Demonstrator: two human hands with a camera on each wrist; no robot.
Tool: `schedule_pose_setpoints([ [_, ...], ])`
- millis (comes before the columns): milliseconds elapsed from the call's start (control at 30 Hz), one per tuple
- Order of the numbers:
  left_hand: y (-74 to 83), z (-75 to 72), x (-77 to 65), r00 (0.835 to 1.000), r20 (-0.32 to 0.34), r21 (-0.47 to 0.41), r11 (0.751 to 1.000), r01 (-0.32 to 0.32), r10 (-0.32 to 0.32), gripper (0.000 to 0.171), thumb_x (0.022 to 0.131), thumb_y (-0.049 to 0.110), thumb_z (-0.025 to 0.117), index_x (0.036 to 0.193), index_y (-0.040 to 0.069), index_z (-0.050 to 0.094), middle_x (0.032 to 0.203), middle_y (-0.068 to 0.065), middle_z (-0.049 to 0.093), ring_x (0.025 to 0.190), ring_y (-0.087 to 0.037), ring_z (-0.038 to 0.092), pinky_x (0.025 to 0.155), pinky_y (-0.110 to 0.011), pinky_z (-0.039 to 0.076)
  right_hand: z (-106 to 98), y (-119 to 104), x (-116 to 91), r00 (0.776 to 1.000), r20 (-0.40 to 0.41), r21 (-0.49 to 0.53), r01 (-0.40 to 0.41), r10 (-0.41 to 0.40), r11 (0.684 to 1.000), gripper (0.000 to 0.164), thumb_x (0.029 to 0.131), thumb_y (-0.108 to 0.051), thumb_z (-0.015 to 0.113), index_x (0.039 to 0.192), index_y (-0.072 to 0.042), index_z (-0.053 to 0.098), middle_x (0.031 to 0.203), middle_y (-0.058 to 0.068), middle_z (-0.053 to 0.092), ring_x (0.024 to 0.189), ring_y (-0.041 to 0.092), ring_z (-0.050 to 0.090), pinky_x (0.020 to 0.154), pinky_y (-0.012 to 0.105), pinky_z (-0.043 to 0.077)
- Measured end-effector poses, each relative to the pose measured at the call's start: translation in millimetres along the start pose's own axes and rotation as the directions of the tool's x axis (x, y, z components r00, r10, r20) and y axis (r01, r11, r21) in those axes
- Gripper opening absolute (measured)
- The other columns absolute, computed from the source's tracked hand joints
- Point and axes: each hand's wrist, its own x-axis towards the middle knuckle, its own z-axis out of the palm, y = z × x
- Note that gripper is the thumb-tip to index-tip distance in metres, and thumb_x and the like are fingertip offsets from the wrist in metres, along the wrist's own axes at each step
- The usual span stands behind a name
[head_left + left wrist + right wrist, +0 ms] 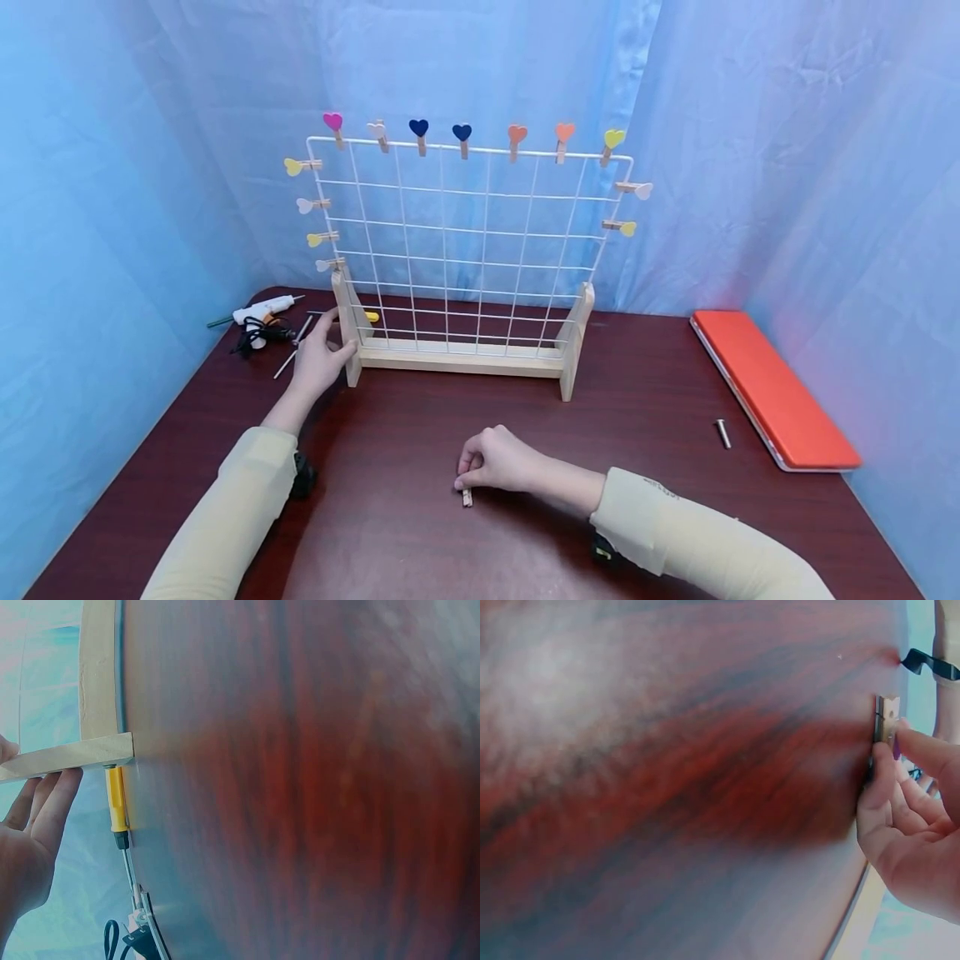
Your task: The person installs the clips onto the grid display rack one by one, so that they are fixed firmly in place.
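My left hand (318, 358) grips the left wooden upright (346, 329) of a stand, thumb on the near side and fingers behind it. A white wire grid (442, 147) rises from this stand. Heart-topped clothespins, such as a pink one (333, 123) and a yellow one (614, 140), line its top and both sides. Over the table in front, my right hand (502, 462) pinches a small wooden clothespin (888, 720) between thumb and fingers. Its end pokes out below the fingertips in the head view; a bit of purple shows at it in the right wrist view.
Behind the left upright lies a yellow-handled screwdriver (116, 799). A white glue gun (258, 310) with a black cord sits at the back left, near thin metal rods. On the right are a red flat case (772, 392) and a metal bolt (722, 433).
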Motion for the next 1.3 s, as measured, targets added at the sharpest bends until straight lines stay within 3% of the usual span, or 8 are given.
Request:
schedule_pose_setpoints([
  [267,-1.0,1.3,1.0,1.0,-0.001,0.006,1.0,0.001,-0.001,0.058,0.083,0.02,0.059,0.136,0.016,0.035,0.117,-0.014,0.055,0.071,-0.025,0.06,0.053,-0.035,0.05,-7.2,1.9,-7.5,0.987,0.09,0.199,-0.147,0.131,0.969,0.007,0.072,-0.017,0.073,0.069,-0.015,0.066,0.056,-0.007,0.062,0.044,0.008,0.057,0.044,0.024,0.048],
  [433,-0.2,1.5,2.0,1.0,0.007,0.008,1.0,0.0,0.0,0.058,0.083,0.019,0.059,0.136,0.016,0.035,0.118,-0.014,0.055,0.072,-0.025,0.06,0.054,-0.036,0.05,-21.2,0.7,-16.2,0.987,0.092,0.273,-0.154,0.134,0.949,0.007,0.071,-0.013,0.073,0.074,-0.011,0.068,0.059,-0.004,0.064,0.046,0.013,0.059,0.047,0.03,0.051],
  [567,1.0,1.4,2.8,1.0,0.004,0.008,1.0,-0.006,0.006,0.058,0.083,0.019,0.059,0.136,0.016,0.035,0.116,-0.014,0.055,0.071,-0.025,0.06,0.054,-0.035,0.05,-42.9,-3.1,-22.1,0.996,0.04,0.221,-0.084,0.077,0.972,0.013,0.073,-0.014,0.072,0.084,-0.008,0.071,0.061,-0.005,0.065,0.049,0.011,0.06,0.048,0.025,0.05],
  [700,1.1,1.5,2.7,1.0,0.008,0.008,1.0,-0.001,0.001,0.058,0.084,0.02,0.058,0.136,0.017,0.034,0.116,-0.014,0.055,0.072,-0.025,0.06,0.053,-0.035,0.049,-69.8,-7.9,-29.1,0.999,-0.041,0.11,-0.022,0.026,0.994,0.009,0.074,-0.021,0.071,0.083,-0.019,0.072,0.066,-0.012,0.065,0.056,0.004,0.059,0.051,0.019,0.047],
  [900,0.2,1.2,1.0,1.0,0.013,0.007,1.0,0.01,-0.01,0.058,0.084,0.02,0.058,0.136,0.017,0.034,0.118,-0.014,0.054,0.074,-0.026,0.06,0.054,-0.035,0.05,-113.4,-14.7,-41.4,0.977,-0.199,0.108,-0.05,0.07,0.993,0.01,0.074,-0.025,0.071,0.084,-0.026,0.068,0.074,-0.014,0.066,0.063,0.005,0.061,0.055,0.023,0.049],
  [1067,-0.2,0.5,-0.8,1.0,0.011,0.003,1.0,0.016,-0.016,0.058,0.084,0.02,0.058,0.136,0.016,0.034,0.117,-0.015,0.054,0.073,-0.026,0.06,0.054,-0.035,0.05,-155.6,-12.5,-53.5,0.895,-0.418,0.153,-0.095,0.152,0.984,0.016,0.073,-0.025,0.072,0.088,-0.018,0.071,0.078,-0.004,0.069,0.065,0.009,0.063,0.056,0.022,0.05],
  [1200,0.7,0.0,-1.3,1.0,0.007,0.001,1.0,0.014,-0.014,0.058,0.084,0.02,0.058,0.136,0.017,0.034,0.117,-0.015,0.055,0.073,-0.025,0.06,0.054,-0.035,0.05,-185.9,-5.9,-63.2,0.799,-0.564,0.201,-0.111,0.207,0.973,0.021,0.074,-0.025,0.072,0.092,-0.013,0.071,0.079,0.001,0.069,0.066,0.012,0.064,0.059,0.021,0.05],
  [1300,0.9,-0.1,-0.9,1.0,0.009,-0.003,1.0,0.012,-0.012,0.058,0.084,0.02,0.058,0.136,0.017,0.034,0.117,-0.015,0.055,0.073,-0.026,0.06,0.054,-0.035,0.05,-204.3,2.5,-67.9,0.719,-0.65,0.201,-0.146,0.243,0.969,0.024,0.074,-0.028,0.071,0.093,-0.013,0.071,0.078,-0.004,0.068,0.064,0.014,0.063,0.057,0.019,0.048],
])
